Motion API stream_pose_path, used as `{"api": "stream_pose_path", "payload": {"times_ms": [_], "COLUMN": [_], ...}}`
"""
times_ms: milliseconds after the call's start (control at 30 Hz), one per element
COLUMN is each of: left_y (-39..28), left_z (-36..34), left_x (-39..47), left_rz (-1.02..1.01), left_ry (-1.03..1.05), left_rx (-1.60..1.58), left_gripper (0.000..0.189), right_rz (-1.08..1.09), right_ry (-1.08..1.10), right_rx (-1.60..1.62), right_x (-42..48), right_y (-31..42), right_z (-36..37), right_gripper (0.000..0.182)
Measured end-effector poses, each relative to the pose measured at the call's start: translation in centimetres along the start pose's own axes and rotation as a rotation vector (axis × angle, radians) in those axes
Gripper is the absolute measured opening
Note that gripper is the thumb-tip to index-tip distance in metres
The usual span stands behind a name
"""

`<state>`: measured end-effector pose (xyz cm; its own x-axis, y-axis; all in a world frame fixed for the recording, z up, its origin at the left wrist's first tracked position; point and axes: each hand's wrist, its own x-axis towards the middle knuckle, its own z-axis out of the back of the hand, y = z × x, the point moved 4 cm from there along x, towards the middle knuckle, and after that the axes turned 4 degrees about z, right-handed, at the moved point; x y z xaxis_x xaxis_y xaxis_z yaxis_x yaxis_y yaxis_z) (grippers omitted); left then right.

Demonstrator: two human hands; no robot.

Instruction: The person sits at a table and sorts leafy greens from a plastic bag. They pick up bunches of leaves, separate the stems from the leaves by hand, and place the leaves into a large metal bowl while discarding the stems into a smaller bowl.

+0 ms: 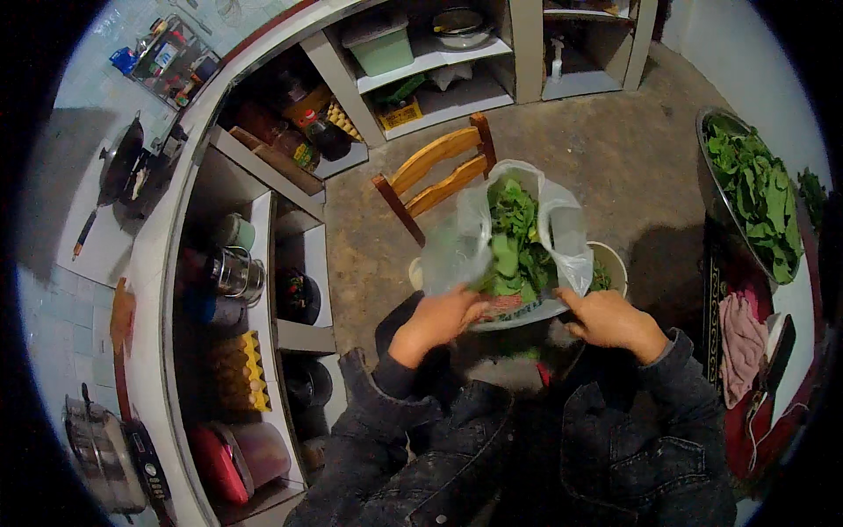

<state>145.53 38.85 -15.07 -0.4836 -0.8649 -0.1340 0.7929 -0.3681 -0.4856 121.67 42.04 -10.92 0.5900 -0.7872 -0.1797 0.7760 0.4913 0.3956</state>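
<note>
A translucent white plastic bag [563,227] lies open in front of me with leafy greens [514,250] inside it. My left hand [438,323] pinches the bag's near left edge, slightly blurred. On the opposite side, my right hand [609,319] grips the near right edge between thumb and fingers. Just beyond my right hand is a pale round bucket [620,260] with green bits in it, partly behind the bag. A metal basin [714,171] heaped with large green leaves [754,191] stands at the far right.
A wooden chair [438,165] stands just beyond the bag. Open shelves [299,336] with pots, eggs and containers line the left and far sides. At right, a pink cloth [744,342] lies on a table near a dark-bladed object and a cord. A wok [125,158] rests on the left counter.
</note>
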Motion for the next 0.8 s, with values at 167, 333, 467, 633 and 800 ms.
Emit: {"api": "stream_pose_path", "payload": {"times_ms": [167,333,467,633,800], "left_y": [1.4,-0.7,0.1,7.6,10.5], "left_z": [1.3,1.1,-3.5,-6.0,-5.0], "left_x": [0.5,2.4,7.9,6.5,5.9], "left_rz": [0.317,0.191,0.101,0.446,0.530], "left_ry": [-0.475,-0.202,-0.104,-0.074,-0.086], "left_rx": [0.226,0.154,0.257,0.018,-0.016], "left_gripper": [0.035,0.018,0.020,0.037,0.039], "right_rz": [0.079,0.364,0.071,-0.308,-0.343], "right_ry": [-0.054,-0.450,-0.274,-0.044,-0.323], "right_rx": [0.095,0.154,-0.175,-0.192,-0.079], "right_x": [1.7,4.8,7.9,4.5,3.9], "right_y": [4.6,6.9,1.2,-3.9,-4.9], "right_z": [2.1,1.7,-3.0,-7.2,-5.2], "right_gripper": [0.044,0.035,0.034,0.056,0.074]}}
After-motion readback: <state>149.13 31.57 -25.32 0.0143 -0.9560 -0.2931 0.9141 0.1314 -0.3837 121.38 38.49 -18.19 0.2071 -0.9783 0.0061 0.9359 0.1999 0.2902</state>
